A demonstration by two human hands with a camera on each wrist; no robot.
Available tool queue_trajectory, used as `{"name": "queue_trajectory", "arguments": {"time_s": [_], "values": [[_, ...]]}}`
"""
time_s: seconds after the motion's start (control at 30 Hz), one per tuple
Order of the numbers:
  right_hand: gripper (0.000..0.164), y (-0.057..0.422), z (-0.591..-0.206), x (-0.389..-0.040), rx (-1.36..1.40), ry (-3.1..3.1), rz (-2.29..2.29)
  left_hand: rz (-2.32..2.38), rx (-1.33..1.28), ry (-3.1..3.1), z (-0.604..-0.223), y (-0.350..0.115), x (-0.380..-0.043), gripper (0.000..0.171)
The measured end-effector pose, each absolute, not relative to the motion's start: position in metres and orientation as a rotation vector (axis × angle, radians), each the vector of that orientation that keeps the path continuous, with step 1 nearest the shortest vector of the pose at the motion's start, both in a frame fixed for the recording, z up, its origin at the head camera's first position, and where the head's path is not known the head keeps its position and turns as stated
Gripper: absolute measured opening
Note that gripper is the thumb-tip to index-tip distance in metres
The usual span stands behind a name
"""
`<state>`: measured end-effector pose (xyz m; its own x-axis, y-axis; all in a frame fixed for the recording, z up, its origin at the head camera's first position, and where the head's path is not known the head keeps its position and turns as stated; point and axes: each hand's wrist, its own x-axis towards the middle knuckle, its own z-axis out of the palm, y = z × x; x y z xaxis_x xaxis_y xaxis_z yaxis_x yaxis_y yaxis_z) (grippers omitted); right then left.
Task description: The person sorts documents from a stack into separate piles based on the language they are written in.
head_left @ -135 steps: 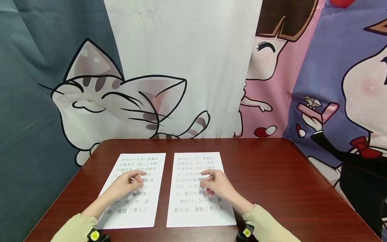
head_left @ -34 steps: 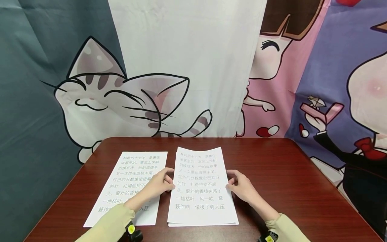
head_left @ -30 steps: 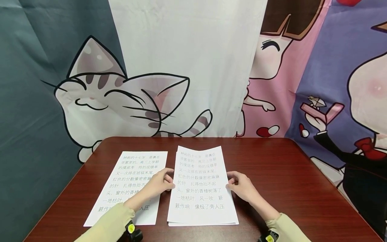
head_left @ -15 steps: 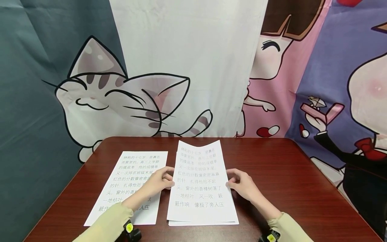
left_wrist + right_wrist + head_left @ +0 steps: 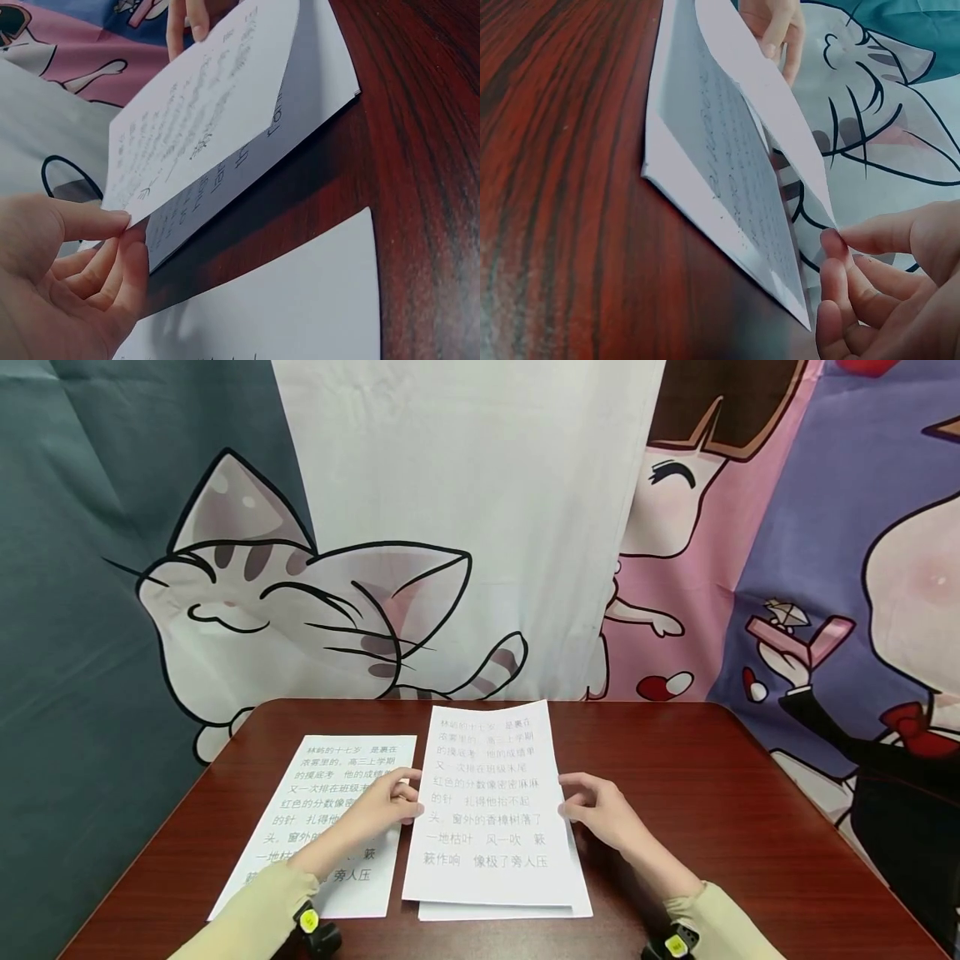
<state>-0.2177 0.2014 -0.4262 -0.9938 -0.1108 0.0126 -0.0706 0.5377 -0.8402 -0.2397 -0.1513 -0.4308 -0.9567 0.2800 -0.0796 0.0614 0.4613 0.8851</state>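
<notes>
A printed sheet of paper [image 5: 483,806] is held up between both hands, covered in lines of Chinese characters. My left hand [image 5: 386,802] pinches its left edge between thumb and fingers, as the left wrist view also shows. On the opposite edge, my right hand [image 5: 900,277] pinches the sheet with thumb and forefinger. Underneath, more printed paper [image 5: 720,172] lies on the table, and a gap separates it from the raised sheet in both wrist views. To the left lies another printed paper [image 5: 352,760], partly covered by my left forearm.
The dark red wooden table [image 5: 712,818] has rounded far corners. Behind it hangs a cartoon curtain [image 5: 480,527] with a cat and figures. A small black camera is strapped on each wrist.
Earlier the hands hovered over the two papers. Then they took the top right sheet by its sides. In the last half second it has risen and shifted left, baring more paper beneath.
</notes>
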Motion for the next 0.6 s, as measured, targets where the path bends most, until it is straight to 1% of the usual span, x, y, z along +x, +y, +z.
{"name": "queue_trajectory", "arguments": {"time_s": [0.23,0.43,0.6], "values": [[0.046,0.199,-0.421,-0.218,-0.151,2.663,-1.544,1.508,0.276,2.51,-0.428,-0.158,-0.241,0.059],[0.046,0.195,-0.419,-0.221,-0.134,2.666,-1.541,1.545,0.312,2.473,-0.425,-0.165,-0.242,0.062],[0.046,0.191,-0.419,-0.223,-0.136,2.651,-1.559,1.55,0.283,2.472,-0.422,-0.171,-0.24,0.061]]}}
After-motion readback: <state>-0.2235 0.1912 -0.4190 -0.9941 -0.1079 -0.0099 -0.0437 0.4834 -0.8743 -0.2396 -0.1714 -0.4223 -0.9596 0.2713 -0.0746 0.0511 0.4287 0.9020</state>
